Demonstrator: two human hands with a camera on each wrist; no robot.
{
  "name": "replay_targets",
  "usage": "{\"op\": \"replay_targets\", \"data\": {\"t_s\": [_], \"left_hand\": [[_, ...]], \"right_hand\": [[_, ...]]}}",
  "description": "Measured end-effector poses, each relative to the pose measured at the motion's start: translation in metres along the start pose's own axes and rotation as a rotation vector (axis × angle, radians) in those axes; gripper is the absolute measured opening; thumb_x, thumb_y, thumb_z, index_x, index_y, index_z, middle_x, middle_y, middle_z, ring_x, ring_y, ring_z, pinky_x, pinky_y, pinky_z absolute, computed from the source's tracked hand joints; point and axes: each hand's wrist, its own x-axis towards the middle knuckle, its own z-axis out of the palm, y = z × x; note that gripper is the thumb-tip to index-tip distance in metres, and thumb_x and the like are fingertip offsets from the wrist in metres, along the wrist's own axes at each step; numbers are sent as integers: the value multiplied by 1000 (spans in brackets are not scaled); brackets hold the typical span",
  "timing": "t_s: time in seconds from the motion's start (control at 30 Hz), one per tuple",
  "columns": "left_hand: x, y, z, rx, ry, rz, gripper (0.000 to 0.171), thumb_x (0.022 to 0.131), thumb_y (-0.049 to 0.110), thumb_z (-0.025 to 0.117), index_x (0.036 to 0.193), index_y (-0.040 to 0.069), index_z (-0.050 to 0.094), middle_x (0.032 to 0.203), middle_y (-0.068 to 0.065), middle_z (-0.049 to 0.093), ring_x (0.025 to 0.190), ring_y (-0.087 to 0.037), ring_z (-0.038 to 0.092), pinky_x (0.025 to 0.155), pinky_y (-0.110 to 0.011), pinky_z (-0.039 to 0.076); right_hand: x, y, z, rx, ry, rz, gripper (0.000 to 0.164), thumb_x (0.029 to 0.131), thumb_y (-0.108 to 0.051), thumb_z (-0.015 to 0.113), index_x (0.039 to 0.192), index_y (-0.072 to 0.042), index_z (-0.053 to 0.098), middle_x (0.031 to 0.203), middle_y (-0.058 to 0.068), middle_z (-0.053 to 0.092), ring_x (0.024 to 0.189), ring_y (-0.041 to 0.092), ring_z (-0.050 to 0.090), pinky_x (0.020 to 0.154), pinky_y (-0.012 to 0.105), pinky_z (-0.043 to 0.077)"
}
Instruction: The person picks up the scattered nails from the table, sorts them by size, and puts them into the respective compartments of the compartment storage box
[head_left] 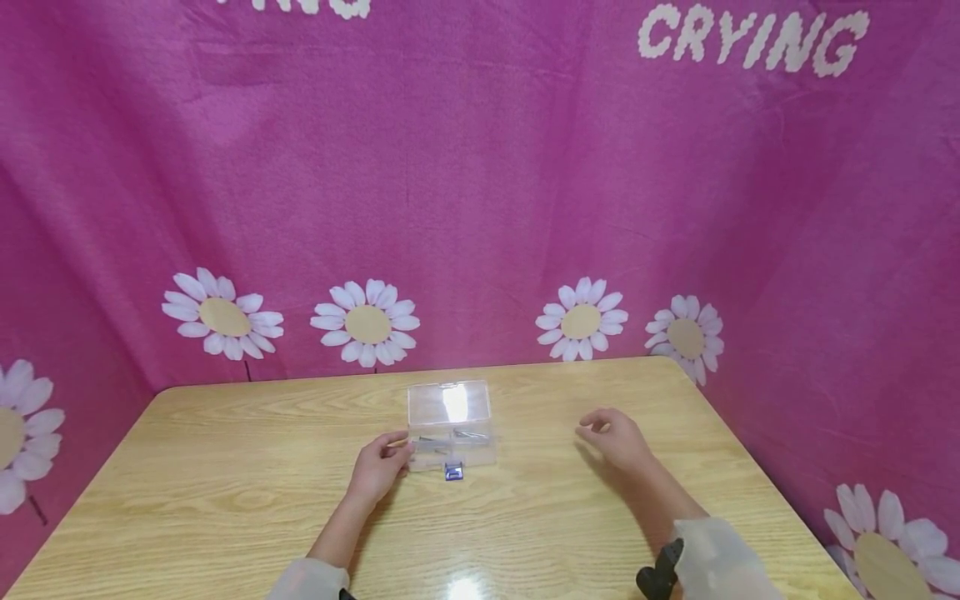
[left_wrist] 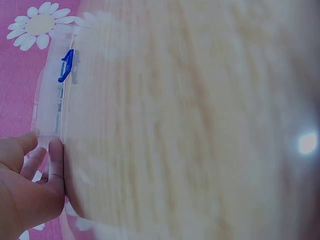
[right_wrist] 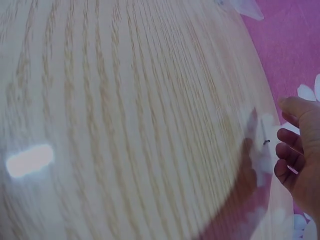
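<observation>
A clear plastic box with compartments lies on the table, its transparent lid raised at the back. Thin metal pieces, perhaps screws or nails, lie in its compartments. A blue latch sits at the front edge and also shows in the left wrist view. My left hand touches the left end of the box with its thumb and fingertips. To the right of the box, my right hand hovers over the table with loosely curled fingers. In the right wrist view, a small dark thing appears beside those fingers, apparently apart from them.
The wood-grain table has rounded back corners. A pink curtain with white daisies and lettering hangs behind it and along both sides. A black strap is on the right wrist by the pale sleeve.
</observation>
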Motion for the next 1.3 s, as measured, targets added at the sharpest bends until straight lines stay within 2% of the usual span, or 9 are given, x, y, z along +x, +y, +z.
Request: {"op": "replay_targets", "data": {"t_s": [0.33, 0.6, 0.8, 1.07, 1.3], "left_hand": [[-1, -1, 0, 21, 0, -1, 36, 90, 8, 60, 122, -8, 55, 91, -18, 65, 65, -9, 57, 60, -20, 53], [-3, 0, -1, 19, 0, 4, 35, 90, 7, 60, 122, -7, 55, 92, -18, 65, 67, -9, 57, 60, -19, 53], [-2, -1, -1, 21, 1, 9, 35, 90, 7, 60, 121, -8, 55, 90, -17, 65, 65, -9, 56, 60, -19, 53], [0, -2, 0, 26, 5, -3, 35, 90, 8, 60, 122, -6, 56, 92, -17, 65, 67, -8, 57, 61, -19, 53], [1, -1, 0, 22, 3, -5, 36, 89, 8, 61, 122, -6, 56, 90, -16, 65, 66, -8, 57, 61, -20, 53]], "right_hand": [[-6, 9, -7, -40, 15, 32, 20, 86, -18, 65, 97, -1, 66, 93, 13, 62, 90, 24, 57, 83, 41, 48], [-7, 16, -8, -45, 15, 31, 18, 84, -15, 66, 92, 1, 67, 90, 14, 65, 87, 24, 59, 79, 37, 49], [-7, 20, -9, -85, 15, 49, 20, 84, -18, 66, 90, 1, 68, 89, 13, 65, 85, 23, 59, 76, 36, 50], [-8, 18, -9, -99, -9, 77, 22, 84, -19, 67, 90, 2, 70, 87, 12, 69, 87, 26, 63, 81, 43, 51], [-7, 16, -8, -117, 1, 83, 18, 84, -16, 64, 88, 1, 71, 87, 12, 70, 86, 26, 63, 84, 43, 51]]}}
